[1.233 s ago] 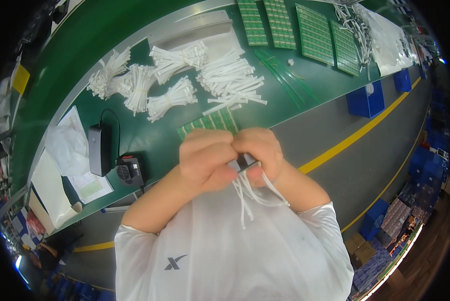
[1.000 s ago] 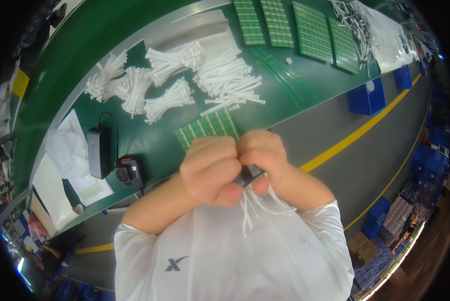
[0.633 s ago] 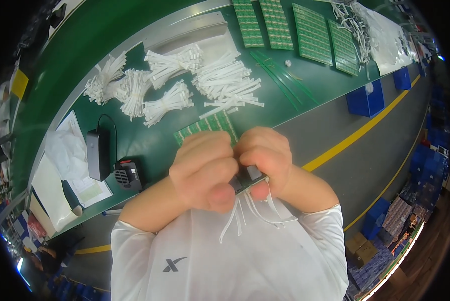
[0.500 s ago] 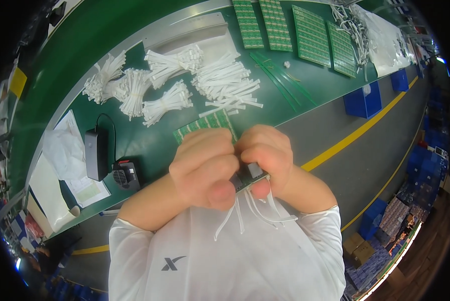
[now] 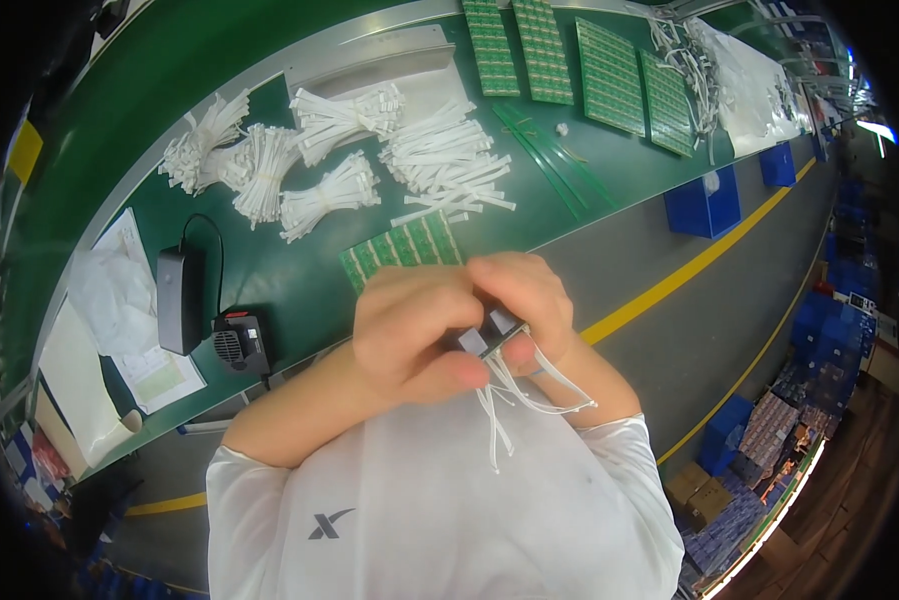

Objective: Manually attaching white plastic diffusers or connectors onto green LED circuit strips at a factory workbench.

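Close to my chest, both hands grip one small dark circuit-board piece (image 5: 490,336) with grey-black blocks on its top. White flat cables (image 5: 563,393) hang from its near edge. My left hand (image 5: 409,335) wraps its left end, thumb stretched along the near side. My right hand (image 5: 529,300) has its fingers curled over the right end, its thumb tip below the edge. Fingers hide much of the piece. Just beyond the hands lies a green circuit-board panel (image 5: 399,246), partly covered by the left hand.
Bundles of white flat cables (image 5: 327,194) lie on the green bench (image 5: 289,285). Farther off are more green panels (image 5: 609,75), thin green strips (image 5: 549,160) and a white bag (image 5: 744,85). A black box (image 5: 177,300) and papers (image 5: 164,375) sit left; a blue bin (image 5: 704,203) stands right.
Both hands have turned the piece, so more of its dark blocks now shows between them. The hanging cables have swung together and to the right. The whole view has shifted slightly.
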### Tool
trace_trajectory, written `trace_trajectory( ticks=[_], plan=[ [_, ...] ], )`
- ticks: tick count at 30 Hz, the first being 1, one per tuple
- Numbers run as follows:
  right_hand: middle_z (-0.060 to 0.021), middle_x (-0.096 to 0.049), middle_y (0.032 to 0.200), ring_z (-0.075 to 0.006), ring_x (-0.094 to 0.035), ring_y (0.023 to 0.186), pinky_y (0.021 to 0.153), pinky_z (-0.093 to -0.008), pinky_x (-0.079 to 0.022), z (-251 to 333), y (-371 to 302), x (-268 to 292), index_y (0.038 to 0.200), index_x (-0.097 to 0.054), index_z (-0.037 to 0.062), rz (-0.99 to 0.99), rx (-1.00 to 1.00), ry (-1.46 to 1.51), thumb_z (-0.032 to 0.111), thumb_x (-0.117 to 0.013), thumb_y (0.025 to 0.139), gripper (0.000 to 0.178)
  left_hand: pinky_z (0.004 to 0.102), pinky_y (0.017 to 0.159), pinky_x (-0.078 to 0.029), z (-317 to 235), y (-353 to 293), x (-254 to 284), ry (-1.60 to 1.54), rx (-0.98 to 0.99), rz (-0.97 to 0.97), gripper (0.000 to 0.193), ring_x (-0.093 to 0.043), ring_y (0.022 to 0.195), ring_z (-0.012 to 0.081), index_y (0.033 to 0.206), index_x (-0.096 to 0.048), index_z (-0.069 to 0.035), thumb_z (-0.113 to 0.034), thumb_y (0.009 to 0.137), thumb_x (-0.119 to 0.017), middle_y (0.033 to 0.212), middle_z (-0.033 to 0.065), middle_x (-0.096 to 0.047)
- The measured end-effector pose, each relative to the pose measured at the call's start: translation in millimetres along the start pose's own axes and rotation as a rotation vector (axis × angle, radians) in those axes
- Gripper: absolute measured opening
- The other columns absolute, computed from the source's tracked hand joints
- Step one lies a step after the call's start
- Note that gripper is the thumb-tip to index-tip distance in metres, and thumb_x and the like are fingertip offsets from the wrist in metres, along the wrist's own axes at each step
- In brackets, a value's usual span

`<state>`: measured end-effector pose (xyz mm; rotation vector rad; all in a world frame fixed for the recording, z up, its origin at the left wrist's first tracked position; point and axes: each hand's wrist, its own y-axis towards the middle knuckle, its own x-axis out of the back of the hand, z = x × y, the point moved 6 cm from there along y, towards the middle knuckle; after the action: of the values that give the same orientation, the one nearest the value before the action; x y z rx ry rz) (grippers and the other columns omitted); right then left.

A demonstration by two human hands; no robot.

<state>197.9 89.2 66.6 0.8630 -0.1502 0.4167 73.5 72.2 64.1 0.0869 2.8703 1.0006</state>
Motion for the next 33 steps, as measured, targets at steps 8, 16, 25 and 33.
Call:
trace_trajectory(
  ticks=[8,16,25,33],
  plan=[
    [-0.0179,-0.065,0.097,-0.0336,-0.065,0.078,0.065,-0.0397,-0.054,16,-12,-11,0.112,-0.065,-0.0049,0.144,-0.008,0.128,0.026,-0.059,0.100,0.033,0.0309,0.041,-0.031,-13,-16,19,0.069,-0.195,0.208,0.053,-0.048,0.047,0.0177,0.069,-0.055,-0.004,-0.051,0.085,-0.072,0.063,0.0035,-0.049],
    [-0.0231,-0.065,0.108,-0.0374,-0.064,0.087,0.076,-0.0425,-0.054,28,-23,-11,0.109,-0.068,-0.0076,0.387,-0.237,0.638,-0.012,-0.059,0.079,0.032,0.0311,0.040,-0.024,-28,-41,23,-0.214,-0.133,0.347,0.066,-0.038,0.044,0.0159,0.060,-0.046,-0.006,-0.062,0.096,-0.051,0.059,0.0009,-0.036],
    [-0.0163,-0.065,0.102,-0.0275,-0.064,0.079,0.067,-0.0362,-0.052,29,-4,-14,0.106,-0.071,-0.0074,0.372,-0.211,0.657,0.007,-0.077,0.084,0.027,0.0312,0.040,-0.034,-16,-42,16,-0.391,-0.040,0.290,0.072,-0.051,0.044,0.0207,0.064,-0.052,-0.002,-0.063,0.099,-0.041,0.060,0.0070,-0.054],
    [-0.0113,-0.058,0.090,-0.0238,-0.060,0.068,0.056,-0.0342,-0.049,29,3,-12,0.104,-0.066,-0.0059,0.488,-0.129,0.445,0.012,-0.079,0.080,0.032,0.0358,0.043,-0.038,5,-40,15,-0.516,0.124,0.254,0.035,-0.053,0.050,0.0251,0.070,-0.058,-0.003,-0.023,0.099,-0.057,0.063,0.0092,-0.055]
  ],
)
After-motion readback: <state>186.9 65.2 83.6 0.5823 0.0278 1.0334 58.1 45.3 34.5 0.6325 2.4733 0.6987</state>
